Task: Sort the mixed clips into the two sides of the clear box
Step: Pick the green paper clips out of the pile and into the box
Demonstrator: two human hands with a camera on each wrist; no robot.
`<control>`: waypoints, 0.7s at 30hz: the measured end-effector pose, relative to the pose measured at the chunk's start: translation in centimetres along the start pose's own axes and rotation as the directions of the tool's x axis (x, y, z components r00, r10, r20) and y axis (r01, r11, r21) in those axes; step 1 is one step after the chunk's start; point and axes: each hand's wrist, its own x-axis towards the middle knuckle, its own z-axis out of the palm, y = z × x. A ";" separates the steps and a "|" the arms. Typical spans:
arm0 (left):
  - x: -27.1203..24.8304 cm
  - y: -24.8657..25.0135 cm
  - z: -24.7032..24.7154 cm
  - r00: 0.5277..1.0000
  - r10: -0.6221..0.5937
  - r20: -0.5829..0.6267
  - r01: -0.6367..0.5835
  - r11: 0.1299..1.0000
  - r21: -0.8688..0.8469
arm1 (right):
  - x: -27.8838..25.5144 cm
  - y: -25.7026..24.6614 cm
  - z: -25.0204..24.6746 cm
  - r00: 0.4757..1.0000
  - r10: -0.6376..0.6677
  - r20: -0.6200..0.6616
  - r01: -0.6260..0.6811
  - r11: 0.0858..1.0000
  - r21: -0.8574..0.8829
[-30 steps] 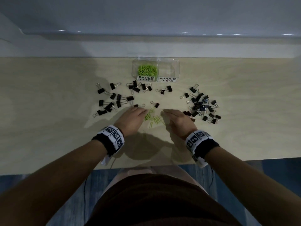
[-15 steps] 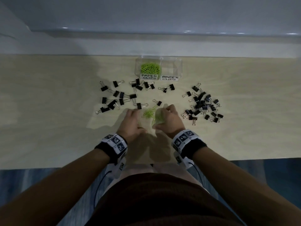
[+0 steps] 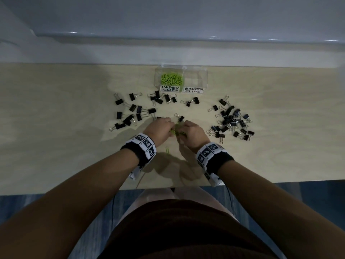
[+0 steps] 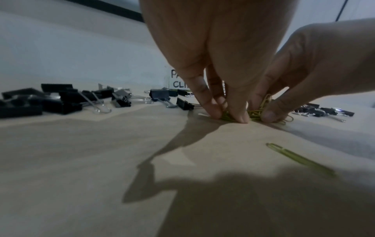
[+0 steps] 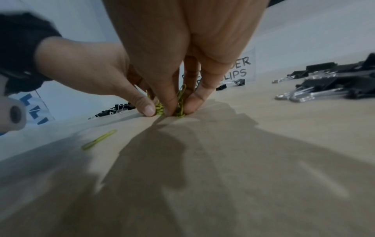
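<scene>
A small bunch of green paper clips [image 3: 176, 131] lies on the table between my two hands. My left hand [image 3: 166, 128] and right hand [image 3: 184, 131] meet over it, and both sets of fingertips pinch the bunch from either side [image 4: 253, 113] [image 5: 180, 102]. One stray green paper clip [image 3: 167, 150] lies just behind my hands. The clear box [image 3: 204, 79] stands at the back; its left side, labelled PAPER CLIPS, holds a heap of green clips [image 3: 171, 79], and I see nothing in its BINDER CLIPS side.
Black binder clips lie scattered in a left cluster [image 3: 133, 114], a middle group near the box [image 3: 160, 99] and a dense right pile [image 3: 231, 121]. One binder clip [image 3: 180, 117] sits just beyond my fingertips. The table's front edge is near my body.
My hands have swept inward and forward, gathering the spread-out green paper clips into a tight bunch that both now pinch. One clip was left behind nearer me.
</scene>
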 end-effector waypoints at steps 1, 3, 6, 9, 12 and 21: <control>0.0 0.1 -0.1 1.000 0.022 0.017 -0.023 0.999 0.036 | 0.0 0.0 -0.2 1.000 -0.003 -0.011 0.003 1.000 -0.005; -0.1 0.2 -0.2 0.997 0.063 0.038 -0.067 0.991 0.112 | -0.1 0.3 -0.5 1.000 0.007 -0.029 -0.007 1.000 -0.012; -0.1 0.2 -0.6 0.995 0.087 0.054 -0.094 0.985 0.143 | 0.2 1.3 -0.5 0.997 0.071 -0.044 -0.068 0.996 0.056; 0.1 0.0 -1.3 0.999 0.041 0.029 -0.041 0.999 0.011 | 0.7 1.8 -1.5 0.973 0.231 -0.004 -0.226 0.954 0.199; 0.6 -0.3 -2.9 0.993 -0.078 -0.089 0.057 0.974 -0.217 | 2.1 1.6 -3.6 0.943 0.333 0.023 -0.319 0.876 0.362; 7.1 -1.9 -10.4 0.901 -0.322 -0.292 0.196 0.901 -0.388 | 13.4 -1.3 -9.8 0.920 0.337 -0.202 -0.284 0.926 0.249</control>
